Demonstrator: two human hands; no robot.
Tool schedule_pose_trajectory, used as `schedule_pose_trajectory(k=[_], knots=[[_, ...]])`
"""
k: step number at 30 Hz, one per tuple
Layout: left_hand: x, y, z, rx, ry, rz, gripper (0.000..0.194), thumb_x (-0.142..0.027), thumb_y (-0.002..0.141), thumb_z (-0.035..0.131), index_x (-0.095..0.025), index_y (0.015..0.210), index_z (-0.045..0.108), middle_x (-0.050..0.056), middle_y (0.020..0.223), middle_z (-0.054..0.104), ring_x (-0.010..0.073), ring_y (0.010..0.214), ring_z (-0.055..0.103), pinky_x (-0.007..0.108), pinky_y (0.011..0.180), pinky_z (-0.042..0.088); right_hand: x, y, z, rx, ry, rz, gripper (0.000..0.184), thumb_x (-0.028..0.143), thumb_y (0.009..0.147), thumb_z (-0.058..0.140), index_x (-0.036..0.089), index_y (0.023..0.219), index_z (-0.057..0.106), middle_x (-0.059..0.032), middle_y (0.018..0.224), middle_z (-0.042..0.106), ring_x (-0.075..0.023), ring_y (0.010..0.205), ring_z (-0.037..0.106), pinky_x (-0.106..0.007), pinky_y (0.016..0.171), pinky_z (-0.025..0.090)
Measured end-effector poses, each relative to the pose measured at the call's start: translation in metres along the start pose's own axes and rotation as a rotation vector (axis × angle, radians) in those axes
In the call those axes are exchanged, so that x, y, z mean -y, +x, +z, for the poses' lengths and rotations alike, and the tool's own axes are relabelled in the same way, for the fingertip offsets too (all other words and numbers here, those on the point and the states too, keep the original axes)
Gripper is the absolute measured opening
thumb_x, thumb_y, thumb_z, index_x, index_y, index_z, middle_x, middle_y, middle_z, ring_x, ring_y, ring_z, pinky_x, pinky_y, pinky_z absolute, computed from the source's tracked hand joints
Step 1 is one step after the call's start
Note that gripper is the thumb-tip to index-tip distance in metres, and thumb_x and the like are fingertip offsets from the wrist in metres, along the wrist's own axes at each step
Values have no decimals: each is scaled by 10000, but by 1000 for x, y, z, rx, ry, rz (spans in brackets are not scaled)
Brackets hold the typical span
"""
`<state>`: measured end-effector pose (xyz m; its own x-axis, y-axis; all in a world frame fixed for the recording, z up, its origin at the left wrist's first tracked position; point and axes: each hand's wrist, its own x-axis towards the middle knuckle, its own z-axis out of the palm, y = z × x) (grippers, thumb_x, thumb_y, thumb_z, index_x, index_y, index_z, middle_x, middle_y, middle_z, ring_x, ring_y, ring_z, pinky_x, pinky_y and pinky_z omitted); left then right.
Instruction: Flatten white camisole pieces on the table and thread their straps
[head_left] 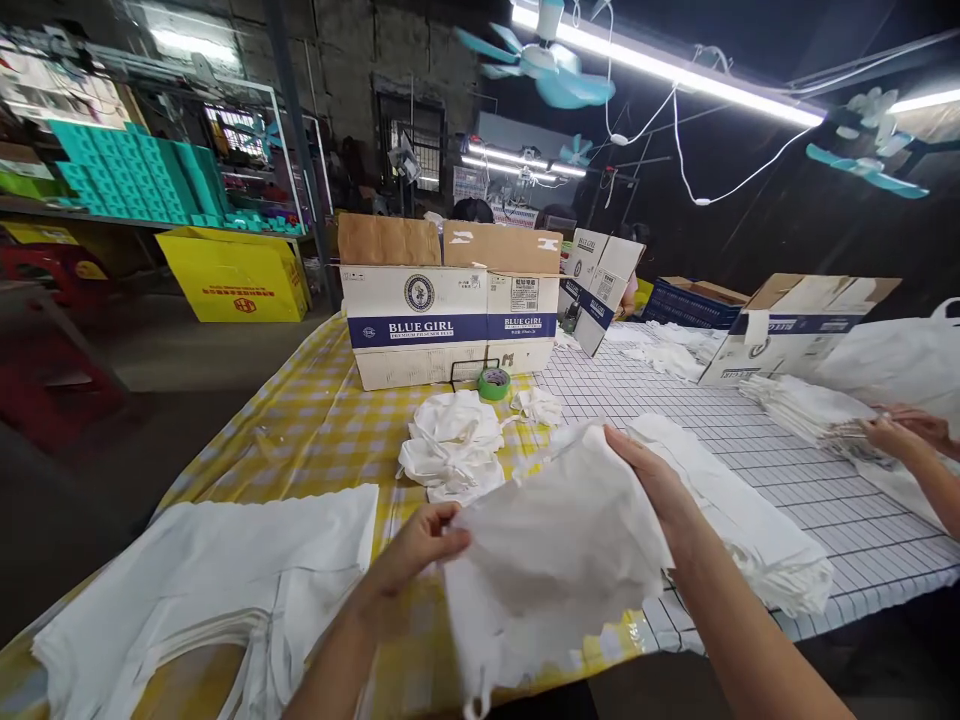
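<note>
A white fabric bag hangs spread out between my two hands above the table's near edge, with a small loop at its lower left corner. My left hand pinches its left edge between thumb and fingers. At the upper right, my right hand grips the bag, most of the fingers hidden by the cloth. On the left lies a stack of white bags with cut-out handles. Right of my hands is another pile of white bags. A crumpled heap of white cloth sits just beyond my left hand.
A green tape roll lies before a "Blue Girl" carton. Another carton stands at the right, near a co-worker's hands on a white stack. A yellow bag stands on the floor. Checked cloths cover the table.
</note>
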<state>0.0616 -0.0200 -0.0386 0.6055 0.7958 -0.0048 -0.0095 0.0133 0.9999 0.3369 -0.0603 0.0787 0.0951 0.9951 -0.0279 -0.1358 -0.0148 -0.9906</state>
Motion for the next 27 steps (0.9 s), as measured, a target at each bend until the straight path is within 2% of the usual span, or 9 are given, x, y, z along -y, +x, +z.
schedule_pose_trajectory(k=[3,4,7,9,13,16,18,21,27], knots=[[11,-9,-32,-184,189,-25,448,-363,744,583,-167,1144,537,69,1012,595,181,840,578,328,767,471,-67,15,-47,-143,-529,-36,249,417,767,521,184,766,606,7,582,590,-144,498,552,-249,453,430],[20,-11,-37,-281,317,-36,513,-332,727,589,-178,1207,491,81,1088,559,188,877,569,343,792,465,-91,16,-59,-155,-597,-13,215,390,729,544,182,722,599,24,540,556,-140,459,522,-241,416,396],[51,-22,-30,-510,689,-64,591,-249,687,584,-159,1253,440,107,1188,470,235,1047,497,392,909,405,-146,5,-80,-177,-683,6,171,327,659,581,182,745,604,36,538,535,-142,471,500,-257,461,398],[70,-34,-13,-533,825,-80,534,-250,697,567,-164,1214,463,93,1146,479,244,1102,455,400,950,374,-165,-10,-79,-159,-733,-24,192,309,671,576,181,810,612,15,601,557,-159,545,525,-293,551,431],[91,-63,29,-425,985,-157,576,-280,627,642,-206,1179,494,75,1122,494,268,1060,462,403,923,384,-176,-36,-56,85,-954,-184,254,234,733,552,221,984,591,-55,921,582,-207,847,561,-343,766,443],[95,-75,44,-387,1043,-180,361,-230,682,582,-207,1043,588,80,1053,536,268,1014,477,401,901,386,-181,-43,-32,235,-1102,-239,356,165,709,593,270,1048,562,-57,1058,538,-228,977,520,-351,828,429],[95,-78,44,-385,1012,-154,261,-148,726,483,-217,937,620,65,988,564,243,985,496,376,880,399,-186,-41,-20,260,-1181,-263,316,144,713,597,268,1002,569,-51,1012,543,-227,943,519,-347,802,436],[90,-78,33,-417,873,-119,318,-77,701,426,-214,913,619,46,975,595,215,977,528,336,854,427,-193,-37,-12,258,-1231,-317,128,127,790,508,233,835,562,-39,883,550,-200,841,522,-313,721,437],[55,-68,10,-558,633,-121,238,-205,769,449,-196,946,608,25,922,652,189,826,597,283,724,461,-179,-36,-17,169,-1042,-346,141,137,867,384,208,759,440,-27,803,523,-171,755,495,-300,687,412]])
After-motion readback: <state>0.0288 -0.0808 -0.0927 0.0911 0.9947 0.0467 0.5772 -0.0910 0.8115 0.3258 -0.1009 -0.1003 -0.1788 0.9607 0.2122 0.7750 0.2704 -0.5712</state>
